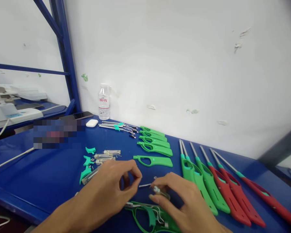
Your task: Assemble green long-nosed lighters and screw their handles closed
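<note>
My right hand [184,197] grips a small clear lighter fuel tank [163,193] between thumb and fingers, its pale valve end facing left. Just left of it, my left hand [113,186] is pinched closed at thumb and index fingertip; whatever sits in the pinch is too small to make out. Beneath both hands lies an opened green lighter shell [138,220] with a teal trigger [150,216] and white wires inside, partly covered by my right hand. A thin metal piece [145,185] rests on the table between the hands.
Several green shell halves [155,149] lie behind my hands, with wired metal rods [111,126] beyond. Teal triggers [87,160] and clear tanks [104,156] are to the left. Green lighters [210,183] and red ones [232,194] line the right. A bottle [104,103] stands by the wall.
</note>
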Demonstrator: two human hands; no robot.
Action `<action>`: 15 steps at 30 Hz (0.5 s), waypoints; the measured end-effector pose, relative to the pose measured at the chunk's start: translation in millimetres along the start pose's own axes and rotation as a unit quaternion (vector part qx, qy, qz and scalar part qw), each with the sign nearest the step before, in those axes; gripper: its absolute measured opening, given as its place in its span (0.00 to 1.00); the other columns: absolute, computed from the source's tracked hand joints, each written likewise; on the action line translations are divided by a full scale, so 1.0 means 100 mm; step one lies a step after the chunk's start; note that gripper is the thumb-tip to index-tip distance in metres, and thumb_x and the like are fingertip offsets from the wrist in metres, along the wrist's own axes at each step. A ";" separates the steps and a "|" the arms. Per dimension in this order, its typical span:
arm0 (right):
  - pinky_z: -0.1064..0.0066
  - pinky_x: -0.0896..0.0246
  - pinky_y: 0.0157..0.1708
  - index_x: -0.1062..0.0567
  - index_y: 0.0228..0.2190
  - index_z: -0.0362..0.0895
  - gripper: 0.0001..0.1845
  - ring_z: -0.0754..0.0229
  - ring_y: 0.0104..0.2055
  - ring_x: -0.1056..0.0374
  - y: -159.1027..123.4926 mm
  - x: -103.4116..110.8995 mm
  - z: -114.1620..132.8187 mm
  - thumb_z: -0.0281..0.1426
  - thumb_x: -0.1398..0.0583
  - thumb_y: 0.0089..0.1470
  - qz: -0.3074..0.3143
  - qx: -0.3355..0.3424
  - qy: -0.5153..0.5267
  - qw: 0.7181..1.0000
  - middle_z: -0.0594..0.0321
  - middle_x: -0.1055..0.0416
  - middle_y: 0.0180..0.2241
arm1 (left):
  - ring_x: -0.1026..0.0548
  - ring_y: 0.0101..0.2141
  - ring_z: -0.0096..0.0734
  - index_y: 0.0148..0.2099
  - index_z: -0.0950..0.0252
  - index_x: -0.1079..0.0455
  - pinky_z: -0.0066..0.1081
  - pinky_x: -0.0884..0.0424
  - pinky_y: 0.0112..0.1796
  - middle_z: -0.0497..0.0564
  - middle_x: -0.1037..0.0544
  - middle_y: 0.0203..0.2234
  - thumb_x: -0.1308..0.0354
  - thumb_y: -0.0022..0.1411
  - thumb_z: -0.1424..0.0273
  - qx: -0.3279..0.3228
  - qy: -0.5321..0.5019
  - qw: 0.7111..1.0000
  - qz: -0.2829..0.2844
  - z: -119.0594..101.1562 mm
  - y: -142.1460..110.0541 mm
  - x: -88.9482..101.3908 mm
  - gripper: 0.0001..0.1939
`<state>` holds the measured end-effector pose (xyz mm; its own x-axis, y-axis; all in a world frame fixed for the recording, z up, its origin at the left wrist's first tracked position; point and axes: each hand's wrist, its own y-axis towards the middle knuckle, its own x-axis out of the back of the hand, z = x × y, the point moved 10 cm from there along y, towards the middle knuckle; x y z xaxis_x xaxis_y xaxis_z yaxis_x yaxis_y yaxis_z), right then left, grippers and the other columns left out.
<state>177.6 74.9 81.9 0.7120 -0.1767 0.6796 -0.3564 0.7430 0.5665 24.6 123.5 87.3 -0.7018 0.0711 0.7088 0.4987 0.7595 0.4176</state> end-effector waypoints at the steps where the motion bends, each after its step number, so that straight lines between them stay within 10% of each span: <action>1: 0.74 0.33 0.33 0.22 0.42 0.51 0.06 0.64 0.31 0.26 -0.01 0.00 0.02 0.39 0.36 0.71 -0.006 0.012 -0.004 1.000 0.72 0.22 0.32 | 0.29 0.18 0.22 0.39 0.59 0.22 0.22 0.33 0.22 0.39 0.24 0.20 0.45 0.68 0.68 -0.001 -0.020 1.000 -0.002 -0.04 -0.01 -0.04 0.10; 9: 0.73 0.34 0.32 0.25 0.42 0.51 0.05 0.63 0.31 0.27 -0.04 0.03 0.06 0.38 0.37 0.72 -0.035 0.039 -0.048 0.997 0.71 0.23 0.32 | 0.16 0.28 0.28 0.39 0.60 0.20 0.19 0.30 0.26 0.45 0.15 0.27 0.40 0.70 0.65 0.095 -0.226 0.969 0.035 0.01 -0.07 -0.29 0.09; 15: 0.73 0.35 0.32 0.26 0.40 0.51 0.07 0.63 0.31 0.28 -0.03 0.05 0.05 0.39 0.37 0.72 -0.049 0.033 -0.059 0.996 0.71 0.25 0.31 | 0.30 0.19 0.21 0.37 0.60 0.19 0.20 0.35 0.18 0.46 0.17 0.33 0.38 0.69 0.61 0.133 -0.270 0.953 0.018 0.08 -0.07 -0.29 0.11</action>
<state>179.7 68.6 86.0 0.6707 -0.3243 0.6670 -0.3298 0.6751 0.6599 37.2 121.3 58.6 -0.8815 0.3692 0.2942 0.4324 0.8817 0.1889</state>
